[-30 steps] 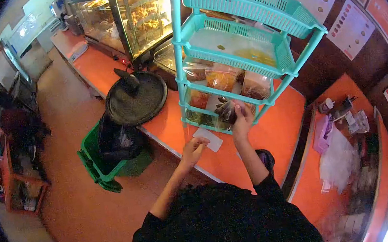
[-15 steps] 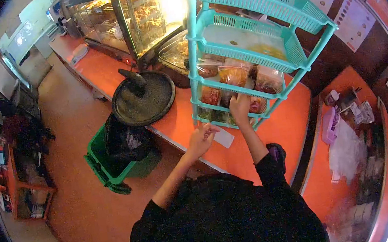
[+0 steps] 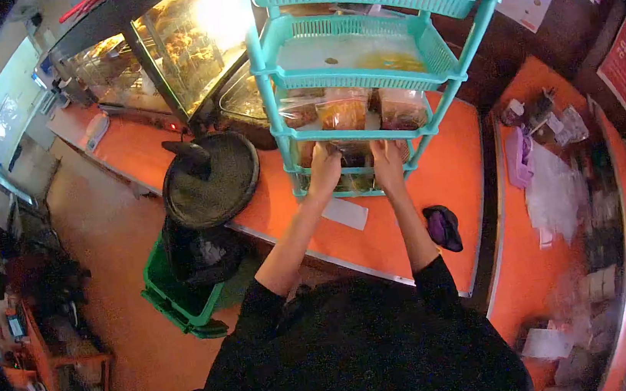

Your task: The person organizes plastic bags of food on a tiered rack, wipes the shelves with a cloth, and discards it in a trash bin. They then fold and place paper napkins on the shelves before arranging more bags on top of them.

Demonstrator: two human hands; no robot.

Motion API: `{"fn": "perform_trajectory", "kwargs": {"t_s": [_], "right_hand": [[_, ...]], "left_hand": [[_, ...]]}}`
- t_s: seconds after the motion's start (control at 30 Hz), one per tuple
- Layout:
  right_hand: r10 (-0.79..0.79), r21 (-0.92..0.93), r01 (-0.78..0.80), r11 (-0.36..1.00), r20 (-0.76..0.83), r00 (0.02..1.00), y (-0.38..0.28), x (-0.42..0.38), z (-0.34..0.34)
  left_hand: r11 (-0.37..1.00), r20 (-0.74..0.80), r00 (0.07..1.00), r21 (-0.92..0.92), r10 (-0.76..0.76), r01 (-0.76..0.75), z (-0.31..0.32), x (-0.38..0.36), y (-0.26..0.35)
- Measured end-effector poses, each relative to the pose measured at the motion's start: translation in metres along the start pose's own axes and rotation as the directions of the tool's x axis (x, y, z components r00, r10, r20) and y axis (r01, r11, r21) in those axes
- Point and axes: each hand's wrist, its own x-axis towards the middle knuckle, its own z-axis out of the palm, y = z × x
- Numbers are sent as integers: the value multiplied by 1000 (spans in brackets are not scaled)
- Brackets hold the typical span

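A turquoise tiered basket rack (image 3: pixel 358 76) stands on the orange counter in front of me. Both hands reach into its lower tiers. My left hand (image 3: pixel 325 169) is closed at the left end of a dark clear-wrapped packet (image 3: pixel 355 155), with some fingertips hidden. At the packet's right end my right hand (image 3: pixel 387 164) is closed too, its fingertips partly behind the basket edge. On the tier above sit several filled plastic packets, among them an orange one (image 3: pixel 342 115) and a darker one (image 3: pixel 404 110). A white paper slip (image 3: pixel 345 213) lies on the counter below my left hand.
A round black stone-like dish (image 3: pixel 211 185) overhangs the counter's left edge, above a green bin (image 3: pixel 185 295) with a black liner. Behind it stands a lit glass food cabinet (image 3: pixel 176 45). A dark purple-lined item (image 3: pixel 443 228) lies right of my right arm. Another orange counter (image 3: pixel 516 249) holds plastic bags.
My left hand has moved up from in front of the rack into its lower tier, beside the packet. My right hand stays in the rack, and the view has shifted.
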Motion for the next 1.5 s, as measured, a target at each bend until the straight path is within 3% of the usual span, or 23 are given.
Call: {"fn": "perform_trajectory", "kwargs": {"t_s": [0.1,0.13,0.23,0.3,0.43,0.5,0.57,0.63,0.7,0.8,0.87,0.93,1.0,1.07,1.13,1.2,1.23,1.3,1.33,1.37,1.43,1.47,1.5], "right_hand": [[97,71,-98,993,28,995,1,-6,-6],[-49,-104,50,993,9,999,-4,-10,-4],[23,-128,-18,992,40,999,-3,0,19],[-26,-78,24,997,-16,1000,-3,3,20],[90,-118,-87,989,25,996,-6,4,16],[87,-101,-85,991,16,996,1,11,22],[-103,-139,102,985,2,995,8,18,30],[-47,-75,46,996,-11,999,19,19,33],[6,-5,-6,1000,-19,1000,17,17,29],[113,125,-115,985,24,993,5,9,22],[-46,165,46,985,-5,999,19,11,38],[-43,114,44,993,-11,999,17,7,34],[-50,64,52,997,-21,999,15,5,25],[-54,156,38,987,99,994,21,0,11],[-312,-5,315,949,-154,937,-1,-23,-11],[-72,152,82,985,-68,995,-19,-42,-38],[-81,153,90,984,-64,995,-33,-46,-51],[222,81,-224,971,28,975,-63,-52,-75],[221,80,-223,972,33,975,-77,-51,-80],[149,163,-156,974,55,987,-91,-50,-83],[66,249,-81,965,66,996,-108,-43,-77],[-235,111,233,966,6,972,-115,-36,-71],[-519,-42,518,854,-9,855,-123,-29,-65]], "left_hand": [[930,70,985,-327,-155,169,7,-1,1],[926,128,960,-259,-249,275,6,-1,3],[891,163,953,-342,-255,297,11,-3,15],[932,121,970,-276,-211,236,3,-5,29],[782,143,938,-520,-317,343,2,6,12],[596,151,961,-759,-233,264,13,8,5],[575,149,957,-773,-248,269,15,8,6],[552,145,953,-787,-267,275,11,6,17],[770,38,950,-577,-309,273,1,-1,29],[708,61,965,-668,-253,228,7,7,0],[732,101,972,-643,-210,225,14,8,-8],[758,139,977,-616,-162,213,13,6,5],[776,106,968,-581,-227,245,4,-9,30],[825,59,987,-543,-147,156,-5,-24,34],[856,-35,996,-515,-86,55,-11,-39,36],[907,-48,994,-416,-93,65,-24,-58,44],[945,-54,993,-316,-104,82,-31,-65,49],[961,-67,983,-231,-170,151,-48,-74,56],[964,-76,968,-142,-238,226,-54,-77,58],[964,-79,968,-142,-240,227,-58,-79,58],[999,-248,968,44,38,-28,-65,-78,62],[998,-251,967,44,45,-35,-67,-77,66],[983,-307,944,173,120,-69,-71,-78,76]]}}
